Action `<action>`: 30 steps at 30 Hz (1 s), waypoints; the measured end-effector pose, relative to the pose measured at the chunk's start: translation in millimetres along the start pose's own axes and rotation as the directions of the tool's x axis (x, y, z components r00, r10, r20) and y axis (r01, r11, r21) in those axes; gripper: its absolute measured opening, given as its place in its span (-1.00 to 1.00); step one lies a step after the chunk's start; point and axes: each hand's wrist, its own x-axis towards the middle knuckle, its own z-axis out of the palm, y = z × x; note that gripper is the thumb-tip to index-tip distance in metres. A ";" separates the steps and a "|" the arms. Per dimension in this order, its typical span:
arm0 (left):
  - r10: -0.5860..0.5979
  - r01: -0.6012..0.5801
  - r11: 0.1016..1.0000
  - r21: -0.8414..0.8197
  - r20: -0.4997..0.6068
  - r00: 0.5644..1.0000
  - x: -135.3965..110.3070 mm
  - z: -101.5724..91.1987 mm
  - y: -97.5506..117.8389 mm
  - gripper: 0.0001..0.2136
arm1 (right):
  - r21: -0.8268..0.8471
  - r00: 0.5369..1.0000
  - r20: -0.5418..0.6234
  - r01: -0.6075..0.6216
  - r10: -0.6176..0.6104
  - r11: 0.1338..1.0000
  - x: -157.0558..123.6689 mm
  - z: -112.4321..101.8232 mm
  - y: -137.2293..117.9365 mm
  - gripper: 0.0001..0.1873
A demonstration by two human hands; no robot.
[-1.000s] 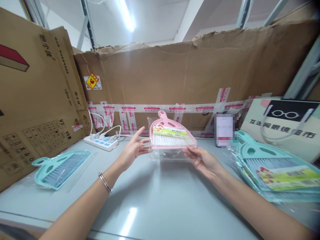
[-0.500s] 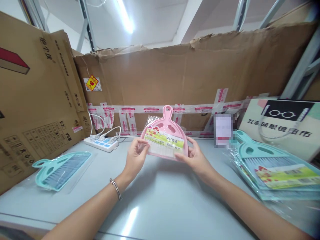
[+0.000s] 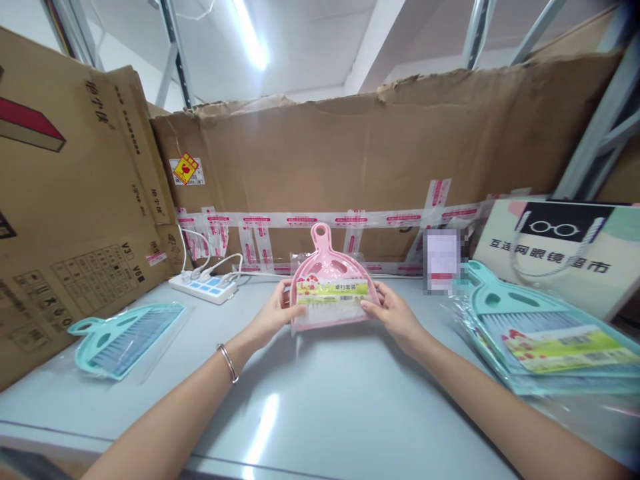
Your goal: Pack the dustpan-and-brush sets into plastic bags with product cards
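Between my two hands, a pink dustpan and brush set (image 3: 327, 267) in a clear plastic wrapper is held upright, handle up, with a printed yellow-green label across its front. My left hand (image 3: 276, 310) grips its left edge, thumb in front and fingers mostly behind. On the opposite edge, my right hand (image 3: 393, 310) pinches it the same way. A turquoise dustpan set (image 3: 127, 340) lies wrapped on the table to the left. At the right, more wrapped turquoise dustpan sets (image 3: 525, 313) are stacked, the top one bearing a similar label.
A white power strip (image 3: 205, 288) with plugged-in cables sits at the back left of the grey table (image 3: 320, 407). Large cardboard (image 3: 310, 160) walls the rear, and a carton (image 3: 65, 200) stands left. A paper bag with rope handles (image 3: 545, 247) leans behind the right stack.
The pink dustpan set has turned to face me more squarely and its handle has shifted slightly left and down. Both hands have kept hold of its edges.
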 end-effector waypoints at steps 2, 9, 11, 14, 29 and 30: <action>-0.044 0.044 0.997 0.065 0.000 0.999 0.8 0.3 2.0 -0.63 | -0.070 0.999 0.032 -0.009 0.012 0.997 -0.4 0.1 -1.7 -0.48; -0.072 0.083 0.995 0.054 -0.174 0.982 -1.0 16.7 -3.4 -0.65 | -0.723 0.801 0.188 0.505 -0.568 0.472 -15.0 9.7 -23.8 -0.68; -0.047 0.047 0.999 -0.006 -0.140 0.989 -3.0 20.8 -1.6 -0.60 | -0.695 0.855 0.244 0.484 -0.458 0.532 -14.7 10.3 -23.7 -0.76; -0.035 0.033 0.999 -0.022 -0.112 0.993 -6.0 23.9 2.9 -0.51 | -0.544 0.960 0.083 0.268 -0.267 0.795 -8.8 9.2 -15.6 -0.70; 0.027 -0.048 0.998 -0.046 -0.368 0.929 10.1 -0.2 5.9 -0.70 | 0.353 0.961 0.047 -0.272 0.274 0.895 -10.7 17.2 -12.9 -0.68; 0.037 -0.054 0.998 -0.022 -0.469 0.882 15.0 -13.0 8.5 -0.72 | 0.335 0.962 0.004 -0.258 0.273 0.906 -8.8 14.3 -11.3 -0.65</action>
